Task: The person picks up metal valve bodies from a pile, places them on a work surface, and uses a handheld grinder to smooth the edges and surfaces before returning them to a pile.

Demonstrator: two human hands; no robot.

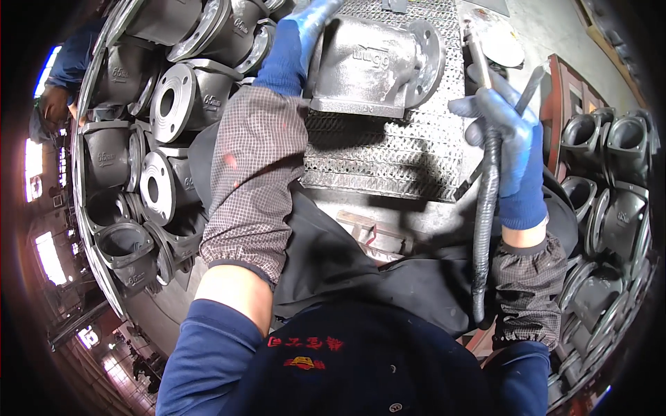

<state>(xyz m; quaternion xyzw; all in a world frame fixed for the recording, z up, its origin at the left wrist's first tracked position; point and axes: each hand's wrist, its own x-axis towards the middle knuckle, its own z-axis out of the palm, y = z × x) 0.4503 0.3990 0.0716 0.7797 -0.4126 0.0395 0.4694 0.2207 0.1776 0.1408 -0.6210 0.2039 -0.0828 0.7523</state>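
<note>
A grey cast-iron valve body (pixel 364 62) lies on its side on a perforated metal work surface (pixel 381 156), a round flange at its right end. My left hand (pixel 309 24), in a blue glove, is at its left end, fingers along the rim; the picture's upper edge cuts into this hand. To the right of the casting and apart from it, my right hand (pixel 512 121), also gloved, grips a slim metal air tool (pixel 479 59) with a black ribbed hose (pixel 487 208) hanging down toward my lap. A grey bar-like piece (pixel 531 89) sticks up beside that hand; whether it belongs to the tool I cannot tell.
Similar castings (pixel 170 104) are stacked at the left, close to my left arm. More castings (pixel 607 208) crowd the right side beside a reddish-brown metal frame (pixel 565 104). A round pale disc (pixel 501 47) lies beyond my right hand. Another person's hand (pixel 55 107) shows at far left.
</note>
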